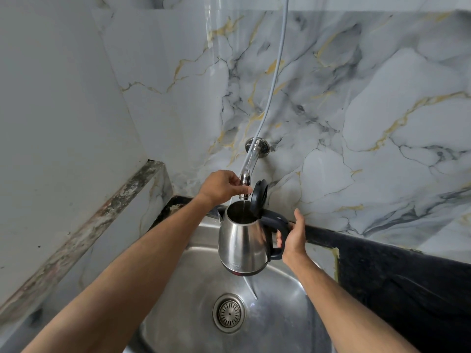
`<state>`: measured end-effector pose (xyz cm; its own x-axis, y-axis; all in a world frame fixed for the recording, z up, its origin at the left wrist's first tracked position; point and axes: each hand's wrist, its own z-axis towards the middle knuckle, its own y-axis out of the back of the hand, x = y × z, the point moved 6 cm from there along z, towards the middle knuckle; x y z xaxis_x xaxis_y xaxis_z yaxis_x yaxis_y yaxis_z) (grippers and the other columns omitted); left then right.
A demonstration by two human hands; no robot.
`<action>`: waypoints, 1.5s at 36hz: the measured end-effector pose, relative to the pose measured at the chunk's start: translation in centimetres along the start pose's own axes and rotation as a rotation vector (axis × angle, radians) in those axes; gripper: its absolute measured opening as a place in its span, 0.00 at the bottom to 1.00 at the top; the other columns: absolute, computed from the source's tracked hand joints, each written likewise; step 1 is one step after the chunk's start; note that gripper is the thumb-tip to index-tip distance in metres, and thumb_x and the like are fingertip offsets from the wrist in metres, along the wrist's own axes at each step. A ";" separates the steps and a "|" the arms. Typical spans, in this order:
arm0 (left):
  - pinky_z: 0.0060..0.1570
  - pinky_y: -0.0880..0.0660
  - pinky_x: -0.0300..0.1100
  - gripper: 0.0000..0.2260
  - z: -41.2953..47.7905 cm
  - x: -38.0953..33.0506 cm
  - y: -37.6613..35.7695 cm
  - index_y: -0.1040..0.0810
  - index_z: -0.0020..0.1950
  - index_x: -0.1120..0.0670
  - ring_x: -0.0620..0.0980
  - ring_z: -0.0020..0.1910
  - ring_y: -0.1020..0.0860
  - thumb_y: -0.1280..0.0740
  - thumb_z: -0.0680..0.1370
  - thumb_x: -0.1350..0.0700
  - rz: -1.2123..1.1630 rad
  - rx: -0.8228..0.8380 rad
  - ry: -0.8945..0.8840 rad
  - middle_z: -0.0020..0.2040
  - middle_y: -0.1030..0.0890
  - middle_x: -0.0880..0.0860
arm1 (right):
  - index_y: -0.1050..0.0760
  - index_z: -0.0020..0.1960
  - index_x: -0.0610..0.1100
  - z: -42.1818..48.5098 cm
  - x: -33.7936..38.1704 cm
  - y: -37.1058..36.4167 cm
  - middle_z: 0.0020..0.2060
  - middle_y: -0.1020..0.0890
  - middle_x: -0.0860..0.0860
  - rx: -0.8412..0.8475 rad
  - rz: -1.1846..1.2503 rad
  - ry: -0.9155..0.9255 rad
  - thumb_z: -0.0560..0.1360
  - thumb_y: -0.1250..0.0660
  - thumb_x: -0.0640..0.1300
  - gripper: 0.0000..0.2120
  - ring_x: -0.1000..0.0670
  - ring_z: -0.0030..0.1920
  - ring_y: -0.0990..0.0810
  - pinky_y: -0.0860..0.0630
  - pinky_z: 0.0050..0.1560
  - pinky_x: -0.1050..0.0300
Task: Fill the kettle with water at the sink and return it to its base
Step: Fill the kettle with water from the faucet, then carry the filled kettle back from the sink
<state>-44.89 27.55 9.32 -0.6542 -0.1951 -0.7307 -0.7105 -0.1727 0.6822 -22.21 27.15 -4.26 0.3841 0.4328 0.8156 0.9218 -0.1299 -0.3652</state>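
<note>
While right hand (pixel 293 238) clamps kettle (pixel 242 240) handle | left hand (pixel 221 187) pinches tap (pixel 246 179)

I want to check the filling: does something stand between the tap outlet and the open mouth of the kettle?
Nothing visible does. The lid is tipped up to the right of the kettle mouth, and the tap outlet hangs directly above the opening. The left hand grips the tap from the side, not under it. The right hand holds the handle.
</note>
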 end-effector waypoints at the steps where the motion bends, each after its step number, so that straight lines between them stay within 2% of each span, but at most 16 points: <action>1: 0.42 0.24 0.48 0.21 0.0 0.0 0.0 0.19 0.40 0.55 0.48 0.37 0.23 0.22 0.63 0.38 0.016 -0.009 0.004 0.37 0.19 0.51 | 0.29 0.37 0.42 0.0 0.0 0.0 0.20 0.27 0.51 -0.001 0.000 0.001 0.77 0.40 0.63 0.24 0.54 0.18 0.29 0.35 0.18 0.64; 9: 0.33 0.30 0.44 0.24 -0.5 -0.1 -0.2 0.22 0.41 0.55 0.47 0.35 0.24 0.24 0.63 0.35 0.072 -0.059 0.030 0.35 0.20 0.49 | 0.29 0.33 0.42 -0.2 0.2 0.3 0.20 0.27 0.50 0.018 -0.005 0.030 0.77 0.41 0.63 0.26 0.54 0.19 0.29 0.34 0.18 0.64; 12: 0.38 0.27 0.46 0.25 -1.0 -0.3 -0.4 0.22 0.44 0.57 0.50 0.38 0.23 0.24 0.66 0.36 0.044 -0.047 0.063 0.38 0.19 0.51 | 0.28 0.32 0.42 -0.4 0.2 0.5 0.20 0.27 0.50 0.018 -0.014 0.030 0.77 0.41 0.64 0.27 0.53 0.19 0.30 0.35 0.19 0.64; 14: 0.43 0.25 0.46 0.25 -1.9 -1.0 -0.1 0.22 0.52 0.56 0.50 0.45 0.22 0.27 0.69 0.36 0.051 -0.108 0.038 0.46 0.20 0.51 | 0.27 0.33 0.43 -0.6 0.3 0.9 0.21 0.26 0.50 0.009 -0.008 0.033 0.77 0.40 0.63 0.26 0.53 0.20 0.29 0.34 0.19 0.64; 16: 0.51 0.23 0.48 0.25 -3.6 -2.3 0.6 0.25 0.63 0.52 0.50 0.53 0.23 0.33 0.75 0.36 0.048 -0.274 -0.107 0.57 0.22 0.52 | 0.27 0.33 0.43 -0.8 0.3 1.4 0.21 0.27 0.50 -0.003 -0.008 0.041 0.76 0.40 0.63 0.26 0.53 0.20 0.30 0.35 0.20 0.64; 18: 0.59 0.25 0.50 0.23 -5.9 -4.4 0.8 0.28 0.69 0.51 0.51 0.61 0.25 0.37 0.79 0.40 0.058 -0.374 -0.421 0.64 0.25 0.53 | 0.27 0.33 0.43 -1.1 0.0 2.0 0.20 0.27 0.51 -0.008 -0.004 0.042 0.76 0.40 0.63 0.26 0.53 0.20 0.30 0.36 0.20 0.63; 20: 0.65 0.29 0.49 0.24 -8.2 -6.5 -0.7 0.27 0.71 0.52 0.53 0.66 0.27 0.36 0.79 0.41 0.200 -0.265 -0.744 0.68 0.26 0.56 | 0.25 0.33 0.42 -1.6 0.1 2.7 0.20 0.26 0.50 -0.006 0.011 0.043 0.76 0.40 0.63 0.26 0.53 0.20 0.29 0.36 0.20 0.63; 22: 0.67 0.31 0.48 0.26 -9.9 -7.1 -2.9 0.26 0.71 0.54 0.55 0.67 0.27 0.33 0.78 0.41 0.343 -0.126 -0.869 0.69 0.25 0.58 | 0.24 0.34 0.41 -2.3 0.3 3.5 0.20 0.25 0.49 -0.007 0.015 0.043 0.76 0.40 0.63 0.26 0.53 0.19 0.28 0.36 0.18 0.64; 25: 0.67 0.30 0.49 0.27 -11.2 -6.6 -4.1 0.28 0.71 0.55 0.54 0.67 0.27 0.30 0.76 0.43 0.260 -0.076 -0.771 0.69 0.25 0.56 | 0.26 0.34 0.41 -3.6 0.7 5.4 0.19 0.27 0.50 -0.049 -0.008 0.024 0.75 0.39 0.64 0.26 0.53 0.17 0.31 0.39 0.17 0.64; 29: 0.68 0.33 0.40 0.29 -12.5 -4.6 -4.8 0.30 0.71 0.51 0.49 0.66 0.28 0.30 0.74 0.40 0.110 -0.070 -0.593 0.68 0.26 0.51 | 0.27 0.34 0.42 -5.1 1.5 7.6 0.19 0.28 0.50 -0.083 -0.029 0.033 0.75 0.39 0.63 0.25 0.53 0.17 0.32 0.39 0.17 0.65; 34: 0.67 0.31 0.52 0.28 -14.6 -3.5 -7.0 0.28 0.70 0.52 0.52 0.65 0.28 0.31 0.75 0.39 0.096 -0.053 -0.407 0.65 0.24 0.53 | 0.27 0.33 0.40 -6.8 3.1 9.5 0.18 0.29 0.50 -0.083 -0.021 0.072 0.77 0.40 0.61 0.26 0.53 0.16 0.35 0.41 0.17 0.65; 38: 0.70 0.35 0.59 0.24 -16.3 -4.6 -8.9 0.25 0.69 0.53 0.56 0.73 0.33 0.35 0.78 0.41 0.207 -0.047 -0.421 0.72 0.29 0.56 | 0.28 0.38 0.39 -7.7 4.0 11.1 0.21 0.30 0.49 -0.082 -0.016 0.097 0.77 0.41 0.61 0.25 0.54 0.18 0.34 0.39 0.17 0.64; 41: 0.73 0.40 0.60 0.22 -17.2 -5.6 -9.8 0.25 0.70 0.52 0.58 0.78 0.41 0.36 0.80 0.43 0.201 -0.054 -0.401 0.76 0.33 0.56 | 0.28 0.35 0.40 -8.2 4.7 12.0 0.21 0.29 0.50 -0.077 -0.004 0.104 0.76 0.40 0.62 0.26 0.54 0.18 0.32 0.38 0.18 0.64; 44: 0.75 0.45 0.60 0.20 -18.1 -7.2 -10.1 0.24 0.69 0.52 0.57 0.79 0.46 0.34 0.79 0.45 0.119 -0.049 -0.365 0.77 0.34 0.55 | 0.26 0.34 0.41 -8.7 5.3 13.1 0.20 0.29 0.50 -0.078 0.004 0.119 0.72 0.39 0.65 0.27 0.53 0.18 0.33 0.40 0.17 0.64; 48: 0.73 0.45 0.64 0.19 -19.3 -9.7 -11.2 0.24 0.69 0.52 0.55 0.80 0.48 0.35 0.81 0.48 0.108 0.015 -0.391 0.77 0.33 0.52 | 0.27 0.34 0.41 -9.7 6.3 14.7 0.19 0.31 0.48 -0.075 0.004 0.153 0.65 0.38 0.69 0.28 0.51 0.17 0.36 0.43 0.18 0.64; 54: 0.75 0.48 0.63 0.20 -21.1 -13.0 -12.4 0.25 0.70 0.51 0.56 0.80 0.51 0.37 0.81 0.46 0.127 0.035 -0.431 0.78 0.37 0.54 | 0.28 0.34 0.42 -11.5 8.2 17.9 0.18 0.30 0.50 -0.081 0.063 0.157 0.70 0.39 0.67 0.27 0.52 0.17 0.35 0.43 0.17 0.64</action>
<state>-22.11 11.88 10.88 -0.7798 0.2088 -0.5901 -0.6210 -0.1392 0.7713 -1.94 18.08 1.05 0.4386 0.2775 0.8548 0.8945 -0.2263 -0.3855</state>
